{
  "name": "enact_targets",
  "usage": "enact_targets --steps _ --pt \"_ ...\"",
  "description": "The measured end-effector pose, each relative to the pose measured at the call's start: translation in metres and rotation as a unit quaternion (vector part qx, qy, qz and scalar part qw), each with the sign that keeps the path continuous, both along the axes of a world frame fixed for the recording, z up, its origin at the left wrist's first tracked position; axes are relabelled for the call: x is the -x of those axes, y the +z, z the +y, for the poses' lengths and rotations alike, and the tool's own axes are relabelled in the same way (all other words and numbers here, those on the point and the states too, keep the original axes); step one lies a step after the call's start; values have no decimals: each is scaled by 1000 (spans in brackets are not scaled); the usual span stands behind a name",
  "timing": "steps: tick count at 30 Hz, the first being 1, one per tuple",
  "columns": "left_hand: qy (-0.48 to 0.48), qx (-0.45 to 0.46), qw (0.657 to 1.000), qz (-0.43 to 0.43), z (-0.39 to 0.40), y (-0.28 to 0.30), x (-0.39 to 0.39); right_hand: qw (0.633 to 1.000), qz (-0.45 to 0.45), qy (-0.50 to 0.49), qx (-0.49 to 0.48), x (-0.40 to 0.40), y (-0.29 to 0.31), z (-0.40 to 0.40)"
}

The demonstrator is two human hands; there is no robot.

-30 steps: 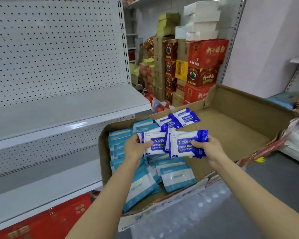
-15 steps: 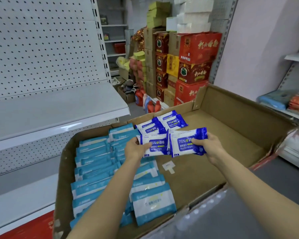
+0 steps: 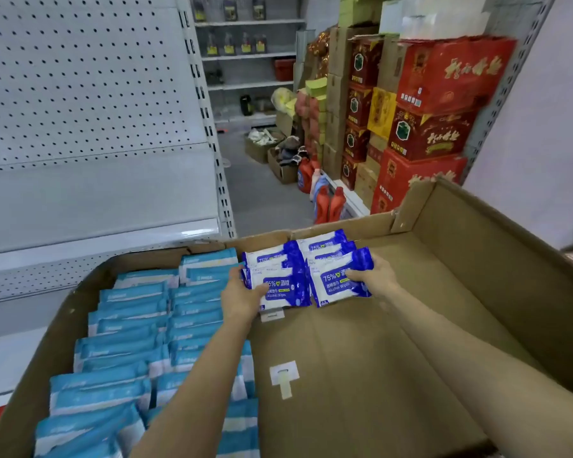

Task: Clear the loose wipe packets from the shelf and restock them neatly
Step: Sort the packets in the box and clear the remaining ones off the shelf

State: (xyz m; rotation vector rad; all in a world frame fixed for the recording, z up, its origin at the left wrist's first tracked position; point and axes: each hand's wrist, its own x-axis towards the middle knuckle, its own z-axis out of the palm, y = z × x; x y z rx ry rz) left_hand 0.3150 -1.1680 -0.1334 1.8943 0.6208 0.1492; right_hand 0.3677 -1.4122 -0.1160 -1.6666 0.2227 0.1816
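Inside the cardboard box (image 3: 477, 259), light blue packets (image 3: 129, 325) fill its left side in rows. Toward the box's far wall, the left hand (image 3: 242, 299) grasps a dark blue wipe packet (image 3: 278, 285), and the right hand (image 3: 374, 276) grasps another wipe packet (image 3: 338, 279) beside it.

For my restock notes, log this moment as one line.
left hand: holds wipe packet | right hand: holds wipe packet | both over cardboard box

Each hand grips a dark-blue wipe packet: left hand (image 3: 242, 297), right hand (image 3: 376, 279), over the cardboard box (image 3: 394, 358); light-blue packets (image 3: 126, 342) fill its nine o'clock side.
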Motion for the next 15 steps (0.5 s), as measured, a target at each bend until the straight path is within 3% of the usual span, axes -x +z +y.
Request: enact_targets --steps 2,4,6,8,11,13,15 --pt "-37 -61 997 -14 -4 -3 -1 998 -43 6 45 -14 -17 0" --pt "-111 -168 979 13 -9 -8 2 971 -133 54 191 -24 -38 -4" --pt "-175 -338 922 71 -12 -17 5 885 -245 87 387 -31 -58 -11" --pt "-190 -470 857 93 -16 -25 5 791 -349 144 481 -32 -70 -18" --pt "-193 -520 827 97 -26 -27 0 678 -416 265 546 -23 -74 -24" --pt "-190 -501 839 94 -28 -26 -6 661 -421 274 558 -20 -74 -22" --pt "-182 -498 845 74 -26 -24 -15 685 -396 243 561 -23 -72 -12"
